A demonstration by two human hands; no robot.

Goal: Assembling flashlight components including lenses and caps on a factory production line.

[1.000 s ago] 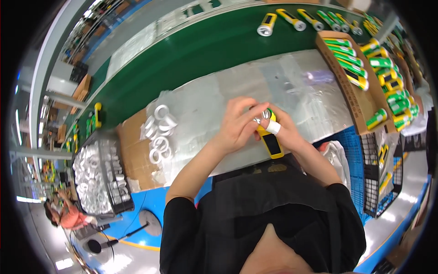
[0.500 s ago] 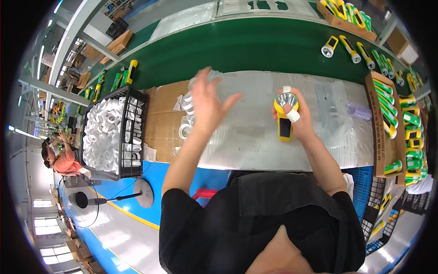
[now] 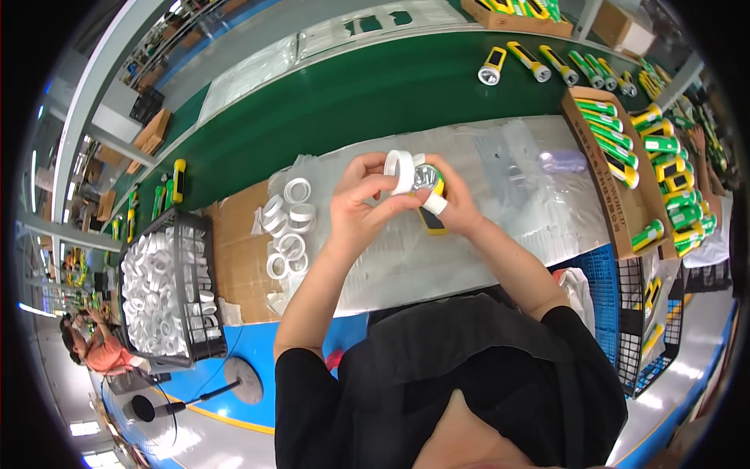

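Observation:
My left hand (image 3: 358, 202) pinches a white plastic ring (image 3: 391, 166) between thumb and fingers, close to the flashlight's lens end. My right hand (image 3: 459, 202) is closed round a yellow flashlight (image 3: 433, 222) with a clear, shiny reflector; white tape wraps its thumb and a finger. Ring and flashlight head overlap in view, so I cannot tell whether they touch. Left of my hands, several loose white rings (image 3: 301, 213) lie on the plastic-covered table (image 3: 367, 270).
A black crate (image 3: 200, 285) heaped with white rings stands at left. To the right, a cardboard box (image 3: 617, 205) holds green and yellow flashlights. More flashlights (image 3: 530, 62) lie on the green conveyor belt (image 3: 328, 105). A clear purple cylinder (image 3: 562, 162) rests near the box.
My left hand has moved right from the loose rings, now with a white ring in its fingers. The flashlight in my right hand has met it at mid-table. The view has shifted.

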